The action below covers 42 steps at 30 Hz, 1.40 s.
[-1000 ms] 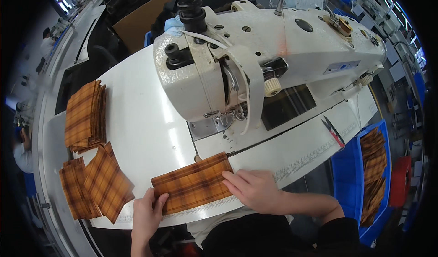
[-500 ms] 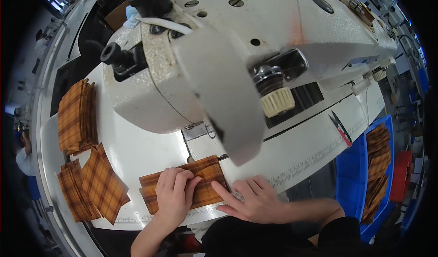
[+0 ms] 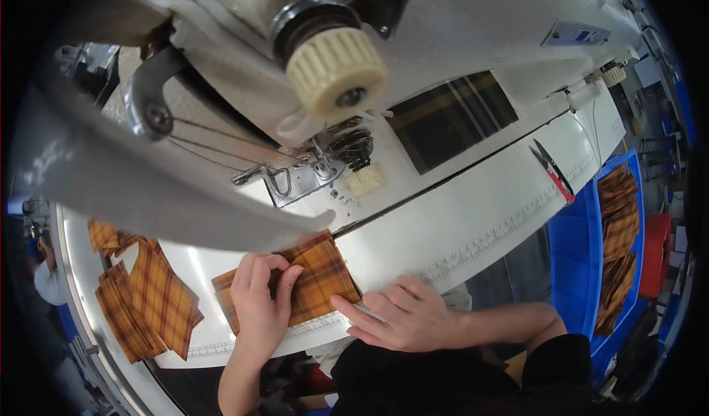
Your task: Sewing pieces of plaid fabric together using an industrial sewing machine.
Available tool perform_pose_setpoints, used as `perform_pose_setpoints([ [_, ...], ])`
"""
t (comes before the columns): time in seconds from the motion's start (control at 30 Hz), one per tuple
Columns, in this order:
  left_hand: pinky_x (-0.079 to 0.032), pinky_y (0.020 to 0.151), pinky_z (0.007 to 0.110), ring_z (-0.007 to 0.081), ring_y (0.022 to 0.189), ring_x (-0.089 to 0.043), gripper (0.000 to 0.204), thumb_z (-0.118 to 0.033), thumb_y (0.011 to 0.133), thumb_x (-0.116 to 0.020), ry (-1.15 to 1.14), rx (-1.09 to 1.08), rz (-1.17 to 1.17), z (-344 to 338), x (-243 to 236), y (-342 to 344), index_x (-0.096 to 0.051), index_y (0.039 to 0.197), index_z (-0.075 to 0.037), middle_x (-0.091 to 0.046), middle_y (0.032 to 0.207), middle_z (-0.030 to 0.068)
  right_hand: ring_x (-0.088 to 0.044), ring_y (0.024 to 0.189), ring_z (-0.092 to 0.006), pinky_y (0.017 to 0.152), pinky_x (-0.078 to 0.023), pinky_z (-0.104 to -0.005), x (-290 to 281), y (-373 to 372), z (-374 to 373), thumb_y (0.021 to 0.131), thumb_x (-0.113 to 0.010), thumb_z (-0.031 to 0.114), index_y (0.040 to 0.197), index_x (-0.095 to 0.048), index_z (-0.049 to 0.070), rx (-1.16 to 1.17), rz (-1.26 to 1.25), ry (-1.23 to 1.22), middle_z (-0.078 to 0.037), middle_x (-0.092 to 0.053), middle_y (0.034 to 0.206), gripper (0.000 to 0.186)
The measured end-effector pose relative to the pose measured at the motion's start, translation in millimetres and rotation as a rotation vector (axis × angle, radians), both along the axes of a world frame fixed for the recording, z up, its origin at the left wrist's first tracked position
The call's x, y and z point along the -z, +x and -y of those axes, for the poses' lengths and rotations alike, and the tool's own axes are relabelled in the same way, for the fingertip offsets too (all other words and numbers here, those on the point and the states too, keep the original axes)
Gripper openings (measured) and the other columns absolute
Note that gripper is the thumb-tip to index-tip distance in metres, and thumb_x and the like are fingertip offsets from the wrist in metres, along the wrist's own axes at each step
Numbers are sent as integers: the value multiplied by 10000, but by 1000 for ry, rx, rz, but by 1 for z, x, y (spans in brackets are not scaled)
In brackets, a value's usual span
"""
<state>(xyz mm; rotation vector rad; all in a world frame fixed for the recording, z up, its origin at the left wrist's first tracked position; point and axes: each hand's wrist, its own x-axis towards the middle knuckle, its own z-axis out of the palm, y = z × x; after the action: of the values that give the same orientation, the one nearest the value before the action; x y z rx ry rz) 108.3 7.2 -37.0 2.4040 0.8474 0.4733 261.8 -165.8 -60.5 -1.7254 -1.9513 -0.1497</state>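
Orange-and-brown plaid rectangular fabric piece point(image 3: 321, 268) lies flat at the lower middle of the frame, on a glossy white tabletop point(image 3: 413, 231) with a printed ruler scale point(image 3: 480, 248) along its near edge. The left hand point(image 3: 262, 298) rests on the left part of the fabric, its fingers bent and its thumb close to the index finger – whether they pinch the cloth I cannot tell. The right hand point(image 3: 405, 318) is loosely open, its index finger stretched to the lower right corner of the fabric, its thumb apart below and its other fingers curled

A bulky off-white metal sewing machine point(image 3: 480, 39) fills the top of the frame, with a ribbed cream knob point(image 3: 336, 69) at upper middle. Red-and-black thread snips point(image 3: 552, 171) lie on the tabletop at right. Beyond them, at the right of the frame, a blue plastic bin point(image 3: 572, 257) holds more plaid pieces point(image 3: 619, 228) – and at lower left sit overlapping plaid cut pieces point(image 3: 164, 298), fanned beside one another
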Motion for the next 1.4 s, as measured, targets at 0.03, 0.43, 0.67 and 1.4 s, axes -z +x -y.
perform_pose_setpoints([
  [0.03,-429,608,360,275,684,-534,200,-27,817,-749,-23,-20,0,0,0,0,-556,869,-11,-558,804,105,-435,849,-146,769,-394,-290,0,0,0,824,-710,386,1253,-679,159,2,-2,1,11,-466,924,487],
  [0.43,-420,574,343,245,659,-529,191,-32,841,-737,-46,-29,2,0,-1,2,-550,872,-5,-551,798,103,-447,816,-137,747,-415,-279,3,0,1,824,-712,358,1242,-678,125,6,-51,5,21,-484,904,480],
  [0.67,-434,603,261,160,671,-512,153,-2,871,-702,-34,-5,-35,-2,-2,1,-549,869,7,-534,818,76,-464,844,-139,784,-418,-283,3,1,3,859,-680,350,1242,-662,61,-24,-44,-11,6,-508,920,480],
  [1.4,-527,959,406,344,1141,-610,436,64,745,-686,264,476,-139,5,-13,5,-638,1178,78,-614,1258,182,-551,1236,-300,1066,-398,-413,-19,20,-8,927,-594,387,1162,-647,-57,-192,69,-120,-188,-625,1262,505],
])
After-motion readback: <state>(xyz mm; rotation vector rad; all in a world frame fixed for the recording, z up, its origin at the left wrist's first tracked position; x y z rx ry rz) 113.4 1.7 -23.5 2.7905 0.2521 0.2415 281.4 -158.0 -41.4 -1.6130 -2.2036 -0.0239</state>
